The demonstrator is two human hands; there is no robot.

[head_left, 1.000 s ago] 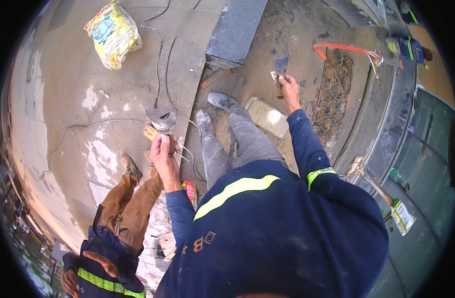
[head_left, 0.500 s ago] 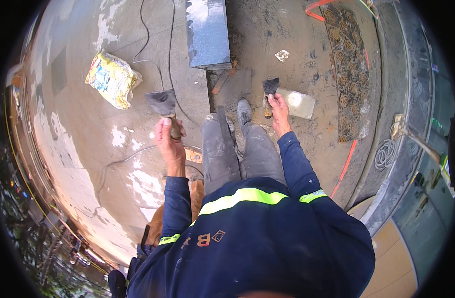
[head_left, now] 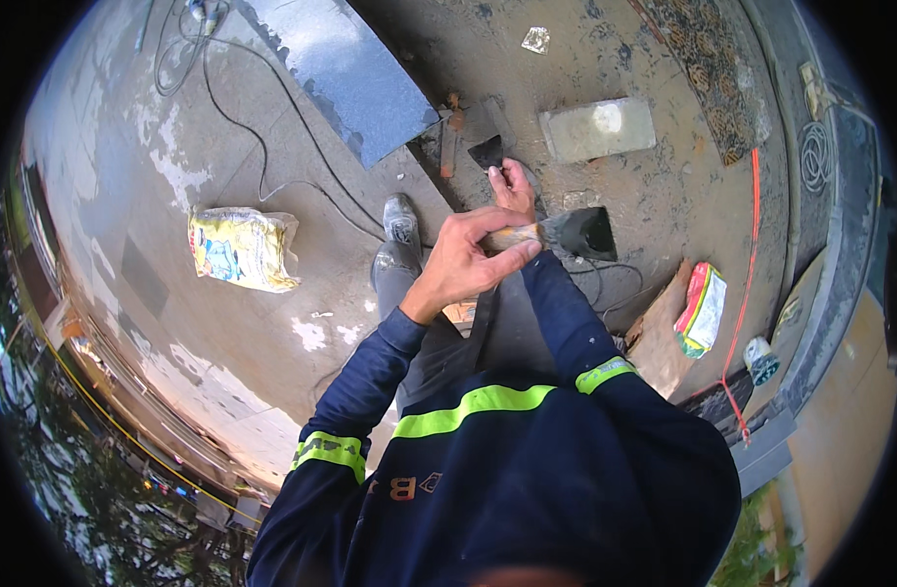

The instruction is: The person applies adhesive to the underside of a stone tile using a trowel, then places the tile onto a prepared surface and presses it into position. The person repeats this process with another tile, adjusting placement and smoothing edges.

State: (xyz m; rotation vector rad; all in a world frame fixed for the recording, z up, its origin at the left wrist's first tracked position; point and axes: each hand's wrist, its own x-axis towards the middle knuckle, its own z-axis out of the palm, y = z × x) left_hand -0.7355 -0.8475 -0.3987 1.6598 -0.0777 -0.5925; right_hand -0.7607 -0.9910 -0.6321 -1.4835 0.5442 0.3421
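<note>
My left hand [head_left: 458, 259] is closed around the worn handle of a wide putty knife [head_left: 590, 233], its dark blade pointing right. Just beyond it, my right hand [head_left: 513, 186] grips a smaller putty knife [head_left: 486, 153], whose dark blade points away from me and a little left. In this view the left hand and the wide knife cross in front of my right wrist. The smaller knife's handle is mostly hidden by my fingers. Both knives are held up above the ground, in front of my legs.
A blue-grey stone slab [head_left: 341, 68] lies ahead on the left. A pale block [head_left: 598, 129] rests ahead on the right. A yellow-and-white bag [head_left: 243, 248] sits left, near a dark cable [head_left: 262, 157]. At right are a red-and-white bag [head_left: 701, 311] and a white bucket [head_left: 760, 360].
My left hand has swung right with the wide putty knife, across my right wrist. The smaller knife has come left toward it. My body and view have turned, bringing the red-and-white bag into sight.
</note>
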